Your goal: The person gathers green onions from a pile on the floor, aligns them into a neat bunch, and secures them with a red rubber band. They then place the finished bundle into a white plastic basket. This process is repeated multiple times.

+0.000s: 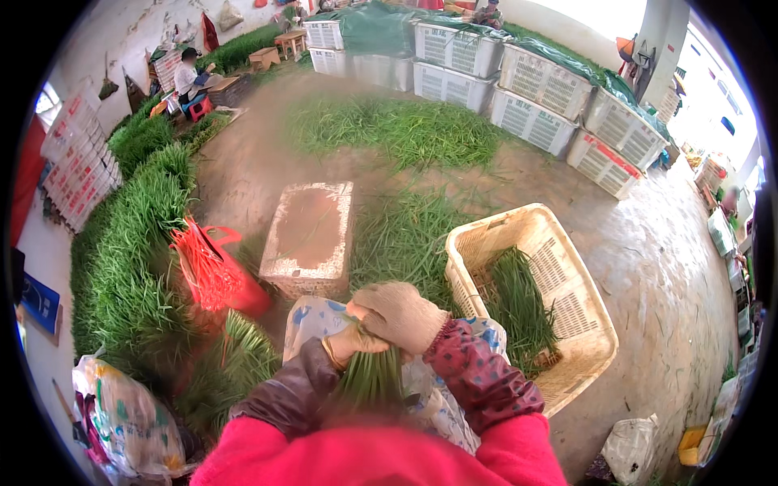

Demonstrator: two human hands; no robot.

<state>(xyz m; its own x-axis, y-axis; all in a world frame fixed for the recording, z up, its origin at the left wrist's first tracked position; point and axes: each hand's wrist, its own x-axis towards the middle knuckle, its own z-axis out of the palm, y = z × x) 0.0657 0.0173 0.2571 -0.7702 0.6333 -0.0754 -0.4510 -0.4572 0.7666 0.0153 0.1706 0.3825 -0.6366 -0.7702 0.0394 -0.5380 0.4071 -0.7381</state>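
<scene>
Over my lap, both gloved hands grip one bundle of green chives (371, 379), whose leaves fan out toward my body. My left hand (352, 344) wraps the bundle from below, and my right hand (398, 316) in a knitted glove closes over its upper end. The fingers partly hide that end. A white and blue patterned plastic apron (311, 319) lies under my hands. To the right, a cream plastic crate (574, 304) holds a pile of chives (516, 304). Red ties (203, 276) stick out of a red bag (240, 285) on the left.
A worn, upturned box (307, 234) stands ahead. Loose chives (437, 130) litter the floor, and upright chives (140, 225) line the left side. Stacked white crates (453, 64) form a row at the back. A seated person (188, 79) is at far left. A filled plastic bag (130, 419) lies near left.
</scene>
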